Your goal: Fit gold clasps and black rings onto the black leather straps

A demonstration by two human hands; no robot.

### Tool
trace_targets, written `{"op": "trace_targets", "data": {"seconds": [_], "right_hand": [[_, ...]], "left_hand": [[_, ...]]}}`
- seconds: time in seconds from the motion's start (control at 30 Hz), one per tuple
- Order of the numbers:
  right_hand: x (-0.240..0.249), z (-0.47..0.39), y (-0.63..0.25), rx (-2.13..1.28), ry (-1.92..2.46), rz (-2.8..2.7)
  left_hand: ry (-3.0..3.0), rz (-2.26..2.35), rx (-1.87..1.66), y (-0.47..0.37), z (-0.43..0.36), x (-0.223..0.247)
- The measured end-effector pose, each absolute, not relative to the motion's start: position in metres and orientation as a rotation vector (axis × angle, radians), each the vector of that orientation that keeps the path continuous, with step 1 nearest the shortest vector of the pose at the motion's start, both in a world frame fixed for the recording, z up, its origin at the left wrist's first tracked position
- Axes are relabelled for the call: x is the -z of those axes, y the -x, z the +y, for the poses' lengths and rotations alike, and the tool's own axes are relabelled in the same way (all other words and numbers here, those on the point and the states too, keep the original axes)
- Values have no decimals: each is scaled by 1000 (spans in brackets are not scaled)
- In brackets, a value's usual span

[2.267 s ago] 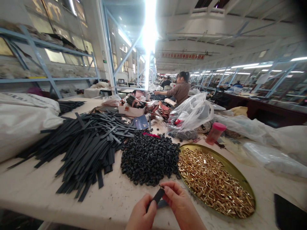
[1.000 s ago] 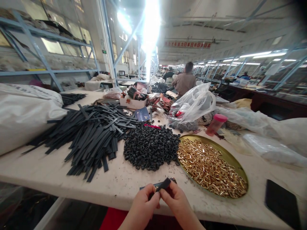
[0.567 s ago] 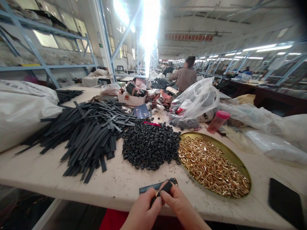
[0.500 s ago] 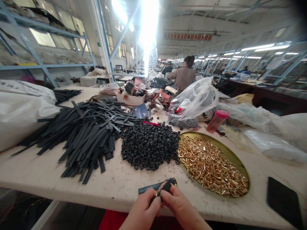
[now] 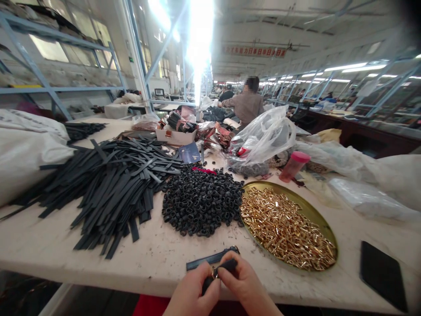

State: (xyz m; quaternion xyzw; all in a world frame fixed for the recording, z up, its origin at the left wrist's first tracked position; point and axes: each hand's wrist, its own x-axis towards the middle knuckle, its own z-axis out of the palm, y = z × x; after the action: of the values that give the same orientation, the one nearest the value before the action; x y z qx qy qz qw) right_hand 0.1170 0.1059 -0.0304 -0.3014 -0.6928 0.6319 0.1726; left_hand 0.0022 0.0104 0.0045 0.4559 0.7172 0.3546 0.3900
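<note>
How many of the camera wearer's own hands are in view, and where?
2: the left hand and the right hand, close together at the near edge of the table, both gripping a dark strip. Some fingers are hidden.

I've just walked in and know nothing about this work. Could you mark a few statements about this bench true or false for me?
1. The left hand and the right hand both grip a short dark strap. True.
2. The gold-coloured pieces are scattered straight on the tabletop. False: they lie heaped on a tray.
3. The pile of black loops sits between the heap of dark strips and that tray. True.
4. The pink-lidded container is left of the dark strips. False: it is on the right side of the table, beyond the tray.
5. A flat black slab lies to the right of the tray. True.
</note>
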Motion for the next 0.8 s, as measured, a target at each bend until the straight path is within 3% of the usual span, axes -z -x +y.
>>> {"op": "trace_targets", "data": {"seconds": [0.1,0.33,0.57,0.73,0.8], "right_hand": [[27,109,-117,-2028,840,-1823],[16,107,-111,-1805,830,-1946],[12,117,-111,-2168,771,-1757],[14,110,-115,-1732,771,-2039],[15,109,-117,-1716,751,-2076]], "left_hand": [[-1160,1738,-850,2,11,-4],[-1019,1531,-916,15,19,-5],[-1120,1517,-831,19,21,-23],[-1016,1607,-911,19,25,0],[-980,1637,-938,19,27,7]]}}
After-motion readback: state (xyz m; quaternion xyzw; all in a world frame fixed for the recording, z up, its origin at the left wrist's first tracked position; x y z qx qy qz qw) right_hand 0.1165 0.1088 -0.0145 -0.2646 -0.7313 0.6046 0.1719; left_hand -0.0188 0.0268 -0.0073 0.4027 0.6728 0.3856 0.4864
